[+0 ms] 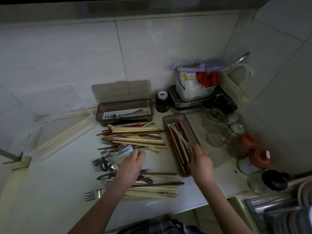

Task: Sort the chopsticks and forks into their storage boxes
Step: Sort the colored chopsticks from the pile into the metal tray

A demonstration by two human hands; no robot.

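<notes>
A heap of wooden, red and pale green chopsticks (136, 137) lies mid-counter, with several forks (104, 162) at its near left. A second bundle of chopsticks (155, 190) lies nearer me, one fork (92, 194) beside it. My left hand (133, 164) reaches into the heap's near edge, fingertips curled on a pale green chopstick. My right hand (200, 159) is over the smoky narrow box (170, 118), blurred, holding pale green chopsticks (181, 141) that lie in it beside red ones. A smoky box with a white slotted tray (125, 113) holds one spoon.
A clear lidded box with pale chopsticks (64, 134) sits at left. Glass jars (217, 132), brown clay pots (253, 149), a steel tin with a plastic tub (190, 97) and a dark bottle (162, 102) crowd the right corner. A sink rack (278, 210) is at lower right.
</notes>
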